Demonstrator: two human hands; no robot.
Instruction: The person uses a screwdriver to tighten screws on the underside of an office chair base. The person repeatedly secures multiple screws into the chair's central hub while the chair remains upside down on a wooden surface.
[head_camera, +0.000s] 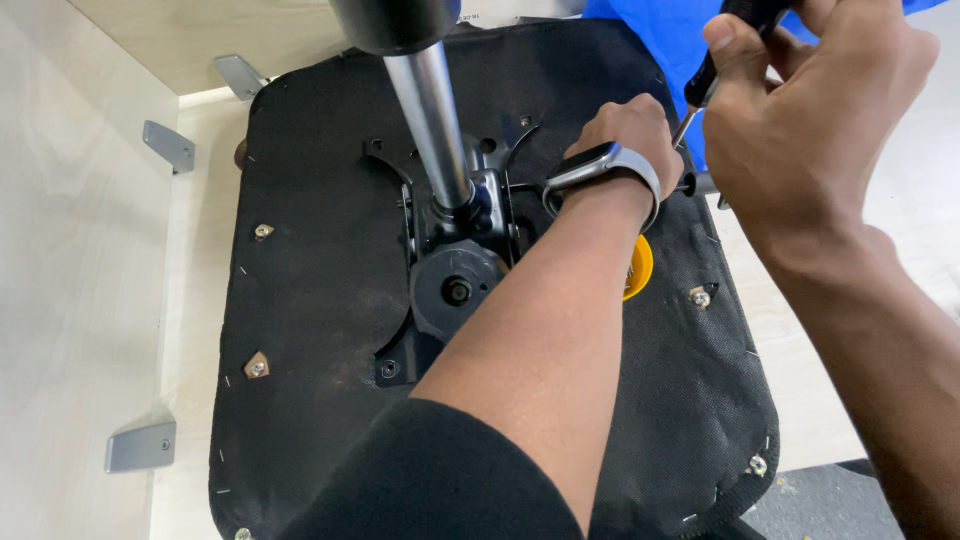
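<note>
- Screwdriver (705, 80) sits in my right hand (800, 110), fingers wrapped tight round the black handle; shaft angles down and left toward the seat's right edge. Tip is hidden behind my left wrist, so I can't tell if it's seated in a screw.
- Left hand (630, 125) rests palm-down on the seat underside (320, 300), just right of the mechanism plate (455, 250). Fingers hidden; can't tell if it grips anything or just braces.
- Risk: tip cams out and skids into the left hand, which lies right beside it. Cause would be the steep shaft angle plus no sight of the head.
- Risk: slip tears the black fabric near the right edge.
- Risk: seat rocks. It lies upside down on the pale floor (90, 300) with the gas column (430, 120) standing up toward me; side push could swing it.
- Watch (600, 165) on the left wrist could catch the lever (700, 183) next to it.
- Screw (701, 297) at right, nearer to me, looks in place.
</note>
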